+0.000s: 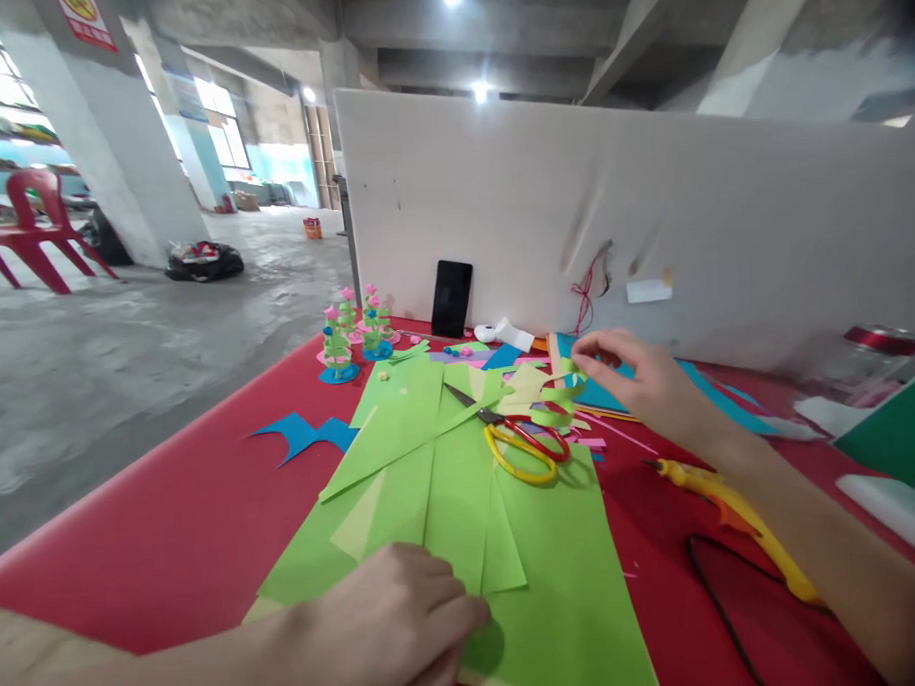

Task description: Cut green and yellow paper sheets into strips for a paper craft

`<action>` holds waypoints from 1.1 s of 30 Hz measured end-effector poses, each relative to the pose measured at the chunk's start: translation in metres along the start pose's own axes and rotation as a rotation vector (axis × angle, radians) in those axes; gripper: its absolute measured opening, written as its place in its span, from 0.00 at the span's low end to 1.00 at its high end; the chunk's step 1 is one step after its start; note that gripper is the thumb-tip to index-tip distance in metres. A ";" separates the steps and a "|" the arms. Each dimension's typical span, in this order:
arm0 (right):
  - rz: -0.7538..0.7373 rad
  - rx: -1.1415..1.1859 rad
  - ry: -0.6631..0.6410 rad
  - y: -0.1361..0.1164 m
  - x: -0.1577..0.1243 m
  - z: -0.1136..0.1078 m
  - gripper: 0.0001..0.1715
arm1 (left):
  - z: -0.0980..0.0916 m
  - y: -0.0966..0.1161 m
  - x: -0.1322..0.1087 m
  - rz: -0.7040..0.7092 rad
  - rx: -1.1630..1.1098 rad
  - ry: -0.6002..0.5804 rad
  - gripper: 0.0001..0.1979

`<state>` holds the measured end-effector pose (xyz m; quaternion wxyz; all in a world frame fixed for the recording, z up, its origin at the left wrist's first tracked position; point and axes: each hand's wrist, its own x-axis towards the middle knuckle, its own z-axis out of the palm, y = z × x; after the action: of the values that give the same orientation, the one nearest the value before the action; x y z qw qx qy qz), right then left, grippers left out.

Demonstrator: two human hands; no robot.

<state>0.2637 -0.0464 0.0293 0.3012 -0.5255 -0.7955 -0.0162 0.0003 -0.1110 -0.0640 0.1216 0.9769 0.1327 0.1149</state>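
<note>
My right hand (635, 382) pinches the top end of a curled green paper strip (556, 416), which hangs in loose coils beside the scissors. The scissors (525, 446), with one red and one yellow handle loop, lie partly open on sheets of light green paper (555, 570). My left hand (396, 625) rests on the near part of these sheets, its fingers curled. Whatever may be inside those fingers is hidden. Several cut strips and folded pieces lie on top of the sheets.
Small green spiral trees (338, 349) with pink stars stand at the back left. A yellow glue gun (740, 508) with a black cord lies under my right forearm. A phone (452, 298) leans on the white panel (497, 192). Blue paper scraps (296, 434) lie on the red table (169, 483).
</note>
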 end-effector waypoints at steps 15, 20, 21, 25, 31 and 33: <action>-0.030 -0.274 -0.137 0.072 0.120 0.078 0.14 | 0.013 -0.011 -0.004 0.001 0.068 0.002 0.09; -0.035 -0.264 -0.150 0.082 0.138 0.097 0.15 | 0.016 -0.015 -0.002 0.034 0.128 -0.004 0.10; -0.037 -0.253 -0.144 0.080 0.141 0.100 0.16 | 0.015 -0.016 -0.002 0.049 0.131 -0.001 0.10; -0.066 -0.182 -0.126 0.060 0.153 0.107 0.15 | 0.014 -0.018 -0.002 0.073 0.135 0.019 0.10; -0.125 -0.046 -0.124 0.014 0.162 0.117 0.14 | 0.014 -0.019 -0.002 0.068 0.142 -0.016 0.09; -0.150 -0.011 -0.143 0.001 0.164 0.126 0.14 | 0.014 -0.019 -0.003 0.057 0.152 -0.037 0.09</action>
<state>0.1631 0.1326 0.0070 0.2387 -0.4659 -0.8520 -0.0053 -0.0027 -0.0972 -0.0825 0.0463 0.9887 0.1110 0.0897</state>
